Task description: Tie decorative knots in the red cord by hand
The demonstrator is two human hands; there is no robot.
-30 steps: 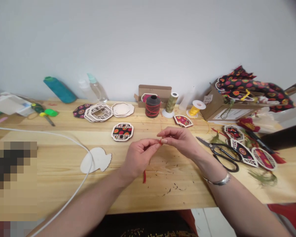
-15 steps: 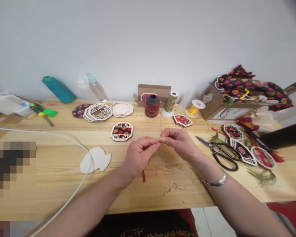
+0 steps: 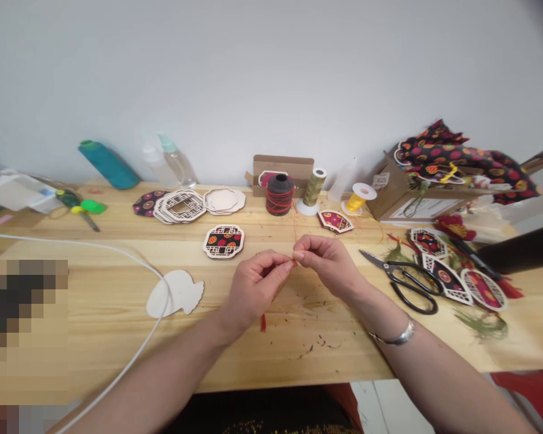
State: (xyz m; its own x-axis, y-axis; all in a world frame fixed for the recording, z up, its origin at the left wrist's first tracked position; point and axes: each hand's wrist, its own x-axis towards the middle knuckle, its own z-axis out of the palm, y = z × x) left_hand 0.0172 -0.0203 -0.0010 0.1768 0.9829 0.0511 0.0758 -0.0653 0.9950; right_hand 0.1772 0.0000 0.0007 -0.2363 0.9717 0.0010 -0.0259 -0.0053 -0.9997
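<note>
Against the pale wall [image 3: 271, 78], the wooden table [image 3: 131, 355] stands littered with dark scraps; left hand [image 3: 256, 286] and right hand [image 3: 328, 262] pinch red thread [image 3: 294, 263].

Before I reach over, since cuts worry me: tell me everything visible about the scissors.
The scissors have dark metallic blades, apparently shut, a pivot and two black handle loops. They lie on the table, tips away and left, clear of the right hand; contact with the fan-shaped piece is unclear.

I count four spools [image 3: 279, 196], three bottles [image 3: 180, 166], two cardboard boxes [image 3: 380, 196], one pair of scissors [image 3: 386, 266], one bracelet [image 3: 402, 335] and one white cable [image 3: 152, 330].
</note>
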